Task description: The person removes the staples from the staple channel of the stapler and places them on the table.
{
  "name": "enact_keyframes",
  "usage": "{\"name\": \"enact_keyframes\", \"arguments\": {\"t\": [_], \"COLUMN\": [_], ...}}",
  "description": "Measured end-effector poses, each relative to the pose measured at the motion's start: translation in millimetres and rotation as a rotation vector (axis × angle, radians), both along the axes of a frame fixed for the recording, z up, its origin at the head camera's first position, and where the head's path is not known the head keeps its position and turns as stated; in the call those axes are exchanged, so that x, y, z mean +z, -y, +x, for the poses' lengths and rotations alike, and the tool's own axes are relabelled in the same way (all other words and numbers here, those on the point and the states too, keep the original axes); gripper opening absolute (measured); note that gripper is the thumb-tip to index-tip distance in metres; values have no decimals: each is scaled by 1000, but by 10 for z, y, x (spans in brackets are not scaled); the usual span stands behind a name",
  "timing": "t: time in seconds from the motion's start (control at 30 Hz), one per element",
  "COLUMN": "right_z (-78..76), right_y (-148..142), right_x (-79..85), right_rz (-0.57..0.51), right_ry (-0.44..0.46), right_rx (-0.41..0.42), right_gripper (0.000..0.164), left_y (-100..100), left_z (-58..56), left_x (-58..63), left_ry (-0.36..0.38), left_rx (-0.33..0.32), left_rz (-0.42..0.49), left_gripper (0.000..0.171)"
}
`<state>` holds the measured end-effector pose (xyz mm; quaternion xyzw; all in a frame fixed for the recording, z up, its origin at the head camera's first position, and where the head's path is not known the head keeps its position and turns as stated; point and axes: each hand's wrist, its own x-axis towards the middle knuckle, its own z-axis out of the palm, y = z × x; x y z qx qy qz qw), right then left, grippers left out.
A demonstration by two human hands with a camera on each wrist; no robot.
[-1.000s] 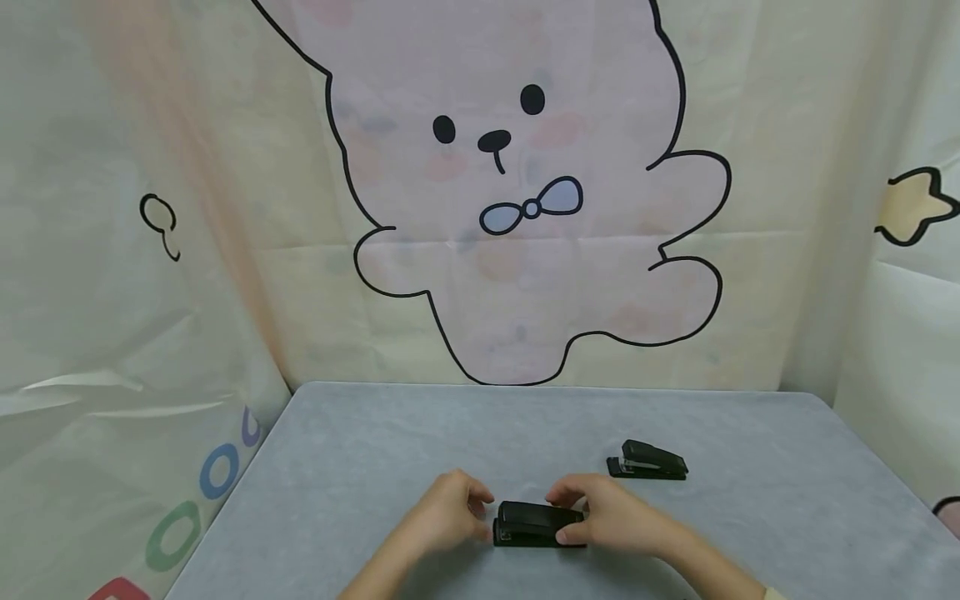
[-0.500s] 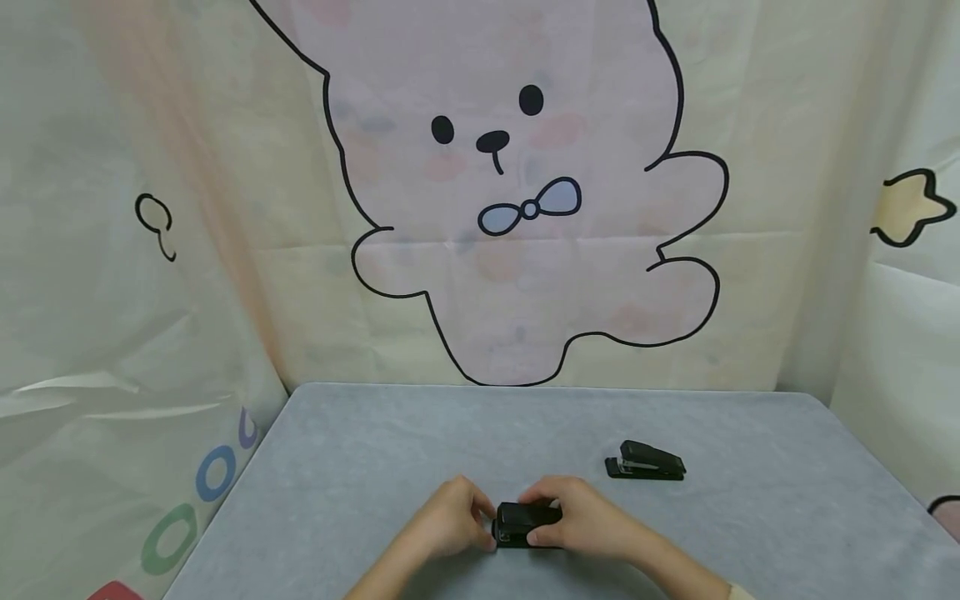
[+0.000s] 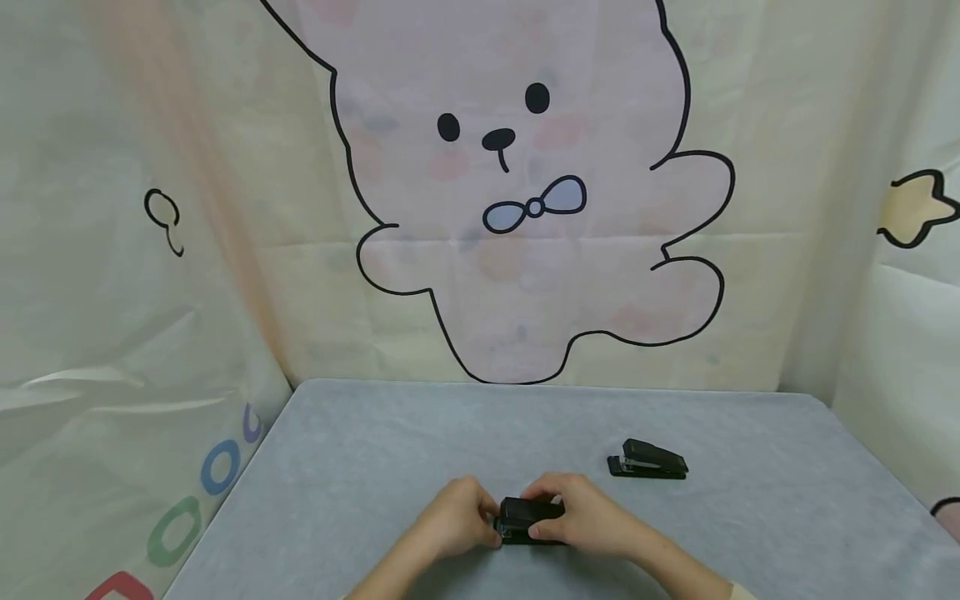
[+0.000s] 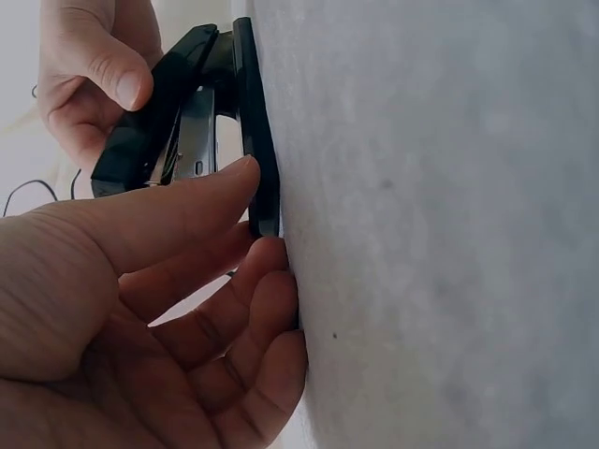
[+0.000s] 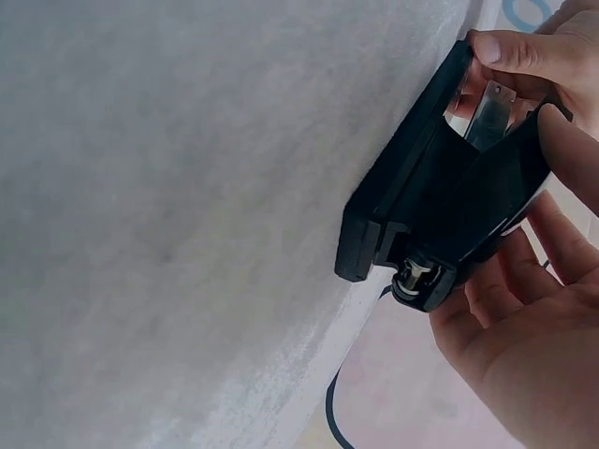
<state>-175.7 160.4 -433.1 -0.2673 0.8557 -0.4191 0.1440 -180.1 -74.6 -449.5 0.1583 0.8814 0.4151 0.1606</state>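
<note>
A black stapler (image 3: 516, 518) rests on the grey-covered table at the near middle, its top arm raised from the base. My left hand (image 3: 459, 518) pinches the front end of the base (image 4: 255, 122), thumb on its upper face and fingers at the far side. From the other side my right hand (image 3: 588, 518) grips the top arm (image 5: 482, 210), with the thumb across one side and the fingers along the other. Between arm and base the metal staple channel (image 4: 195, 131) shows in the left wrist view. The hinge (image 5: 416, 279) faces the right wrist camera.
Another black stapler (image 3: 649, 460) lies farther back to the right on the table (image 3: 360, 450). Behind the table hangs a pale cloth (image 3: 757, 317) printed with a cartoon bear; similar cloths cover both sides.
The right hand has slid left along the stapler, covering more of its hinge end. My left hand has come in from just beside the front end and now pinches it.
</note>
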Motion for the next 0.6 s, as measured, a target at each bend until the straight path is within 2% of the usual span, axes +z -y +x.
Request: {"name": "enact_keyframes", "arguments": {"t": [0.33,0.6], "right_z": [-36,-21], "right_y": [-30,-81], "right_x": [17,59], "right_rz": [0,-17], "right_ry": [-10,-10], "right_rx": [-14,-36], "right_gripper": [24,29], "left_y": [-15,-17], "left_z": [-14,-8], "left_x": [32,22], "left_ry": [-16,-11], "left_rx": [7,6], "left_rz": [-18,-10], "left_gripper": [26,25]}}
